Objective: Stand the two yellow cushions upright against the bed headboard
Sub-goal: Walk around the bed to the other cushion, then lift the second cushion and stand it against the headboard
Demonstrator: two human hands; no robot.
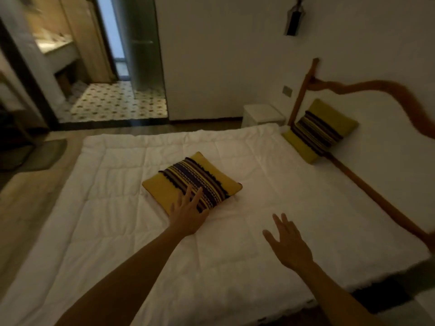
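One yellow cushion with a dark striped band (195, 177) lies flat in the middle of the white quilt (117, 208). My left hand (188, 212) rests on its near edge with fingers spread, holding nothing. My right hand (287, 241) hovers open above the quilt, to the right of that cushion and apart from it. The second yellow striped cushion (320, 130) stands tilted against the wooden headboard (367, 184) at the bed's far right corner.
A white bedside box (261, 115) stands beyond the bed by the wall. A black wall lamp (294, 20) hangs above it. A doorway to a tiled bathroom (117, 102) opens at the back left. Wooden floor (35, 184) runs along the bed's left side.
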